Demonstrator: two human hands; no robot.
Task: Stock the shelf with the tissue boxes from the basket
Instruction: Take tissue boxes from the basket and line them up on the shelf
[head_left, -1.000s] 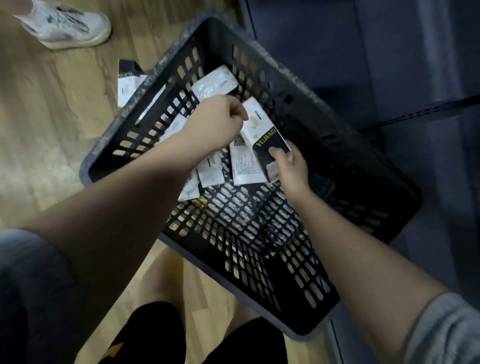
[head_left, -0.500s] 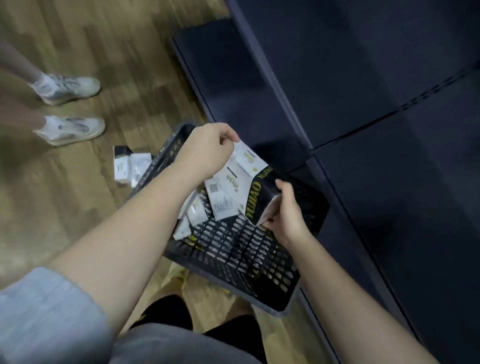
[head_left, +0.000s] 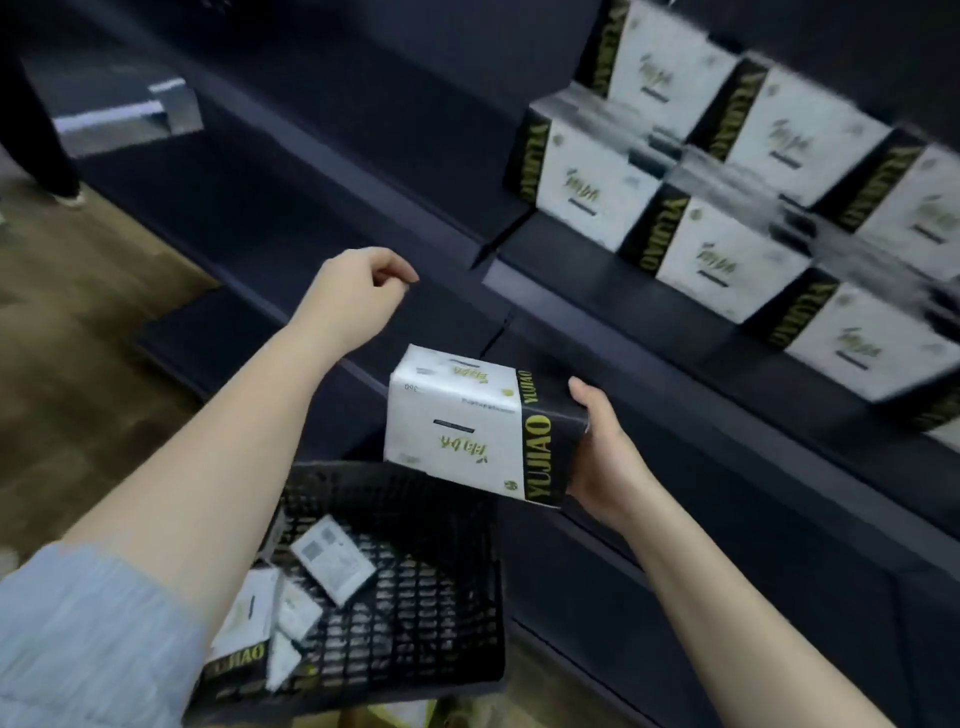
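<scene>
Tissue box (head_left: 470, 426) held by its black end in right hand (head_left: 605, 457), above basket (head_left: 415, 587), likely so it can slide onto shelf (head_left: 649, 353) beside stocked boxes (head_left: 727, 260); left hand (head_left: 358, 301) loosely curled, holding nothing

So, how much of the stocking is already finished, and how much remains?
Done: several boxes already stand in rows on the shelf. In hand: the right hand holds one tissue box above the basket, not yet on the shelf; the left hand holds nothing. Left: a few packs lie in the basket.
</scene>
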